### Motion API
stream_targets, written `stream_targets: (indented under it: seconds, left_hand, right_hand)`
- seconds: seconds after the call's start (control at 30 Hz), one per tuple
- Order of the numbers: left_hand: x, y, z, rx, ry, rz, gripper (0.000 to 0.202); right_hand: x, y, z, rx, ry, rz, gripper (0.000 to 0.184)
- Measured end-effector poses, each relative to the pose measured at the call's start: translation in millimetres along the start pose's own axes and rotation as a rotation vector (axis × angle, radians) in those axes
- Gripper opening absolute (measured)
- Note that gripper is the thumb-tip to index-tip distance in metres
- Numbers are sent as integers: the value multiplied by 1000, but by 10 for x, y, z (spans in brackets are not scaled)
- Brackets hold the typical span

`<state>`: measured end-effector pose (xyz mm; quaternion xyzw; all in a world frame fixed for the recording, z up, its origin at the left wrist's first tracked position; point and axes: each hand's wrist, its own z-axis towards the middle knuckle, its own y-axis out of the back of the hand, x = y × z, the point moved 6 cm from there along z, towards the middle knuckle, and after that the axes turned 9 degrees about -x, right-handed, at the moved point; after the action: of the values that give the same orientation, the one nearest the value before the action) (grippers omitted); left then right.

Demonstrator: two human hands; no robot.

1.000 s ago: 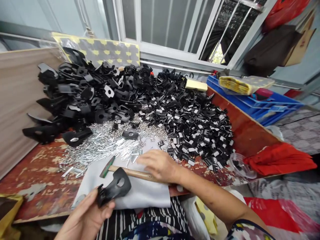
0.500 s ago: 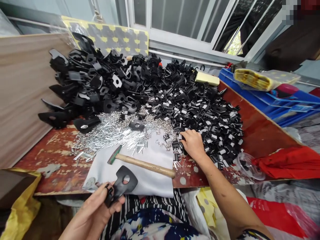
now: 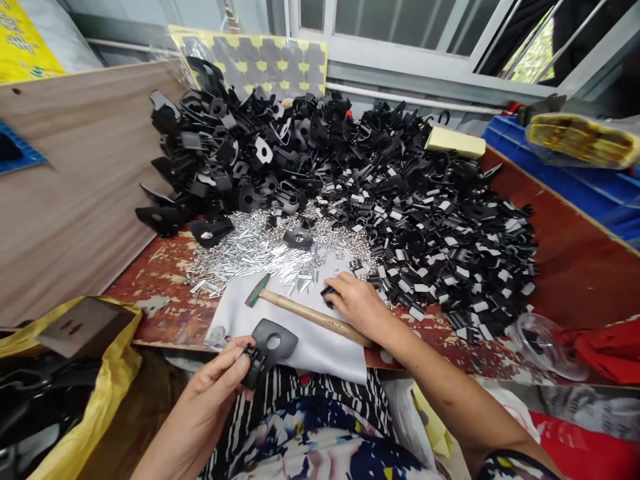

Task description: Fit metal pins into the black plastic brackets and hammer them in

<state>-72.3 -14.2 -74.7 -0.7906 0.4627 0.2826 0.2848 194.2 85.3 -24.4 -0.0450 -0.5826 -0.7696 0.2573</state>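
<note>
My left hand (image 3: 233, 370) is closed on a black plastic bracket (image 3: 280, 341), a flat curved piece with a round hole, above the table's front edge. In my right hand (image 3: 356, 303), thumb and fingers pinch a small black clip (image 3: 329, 296) over the white cloth (image 3: 230, 313). A hammer (image 3: 305, 310) with a green head and wooden handle lies on the cloth, its handle end beneath my right wrist. Loose metal pins (image 3: 270, 263) and tiny shiny parts are spread just behind it. A heap of small black clips (image 3: 440, 247) with pale patches lies to the right.
Larger black plastic pieces (image 3: 240, 147) are heaped at the back left beside a wooden board (image 3: 75, 180). A clear plastic cup (image 3: 547, 347) and red cloth (image 3: 600, 350) lie at the right. Blue crates (image 3: 565, 180) stand beyond. A yellow bag (image 3: 117, 353) is at lower left.
My right hand has drawn back from the clip heap toward the hammer with a small black clip in its fingers. My left hand still holds the bracket, now turned somewhat. The view has swung left.
</note>
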Motion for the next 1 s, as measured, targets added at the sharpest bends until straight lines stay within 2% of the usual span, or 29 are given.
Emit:
stream_targets:
  seconds: [0.13, 0.27, 0.33, 0.47, 0.6, 0.7, 0.83, 1.0]
  left_hand:
    - [-10, 2, -28, 43, 34, -92, 47]
    - [-75, -15, -35, 70, 7, -157, 40]
    - [-75, -89, -54, 131, 9, -137, 39]
    - [-52, -312, -102, 306, -53, 16, 26]
    - [-72, -478, -64, 316, -218, 139, 22]
    - [-75, -640, -50, 351, -241, 124, 22]
    - [-92, -849, -106, 400, -208, 52, 25]
    - [-111, -943, -156, 427, -250, 29, 26]
  right_hand:
    - [-76, 161, 46, -68, 61, -183, 27]
    - [-75, 41, -36, 159, 380, -38, 43]
    - [-65, -48, -53, 202, 422, 1, 46]
    - [57, -107, 6, 92, 362, 33, 35]
    - [219, 64, 12, -159, 165, 320, 32]
    - [338, 175, -84, -290, 54, 496, 32]
    - [528, 175, -213, -305, 77, 525, 24]
    - [630, 142, -310, -375, 144, 438, 35]
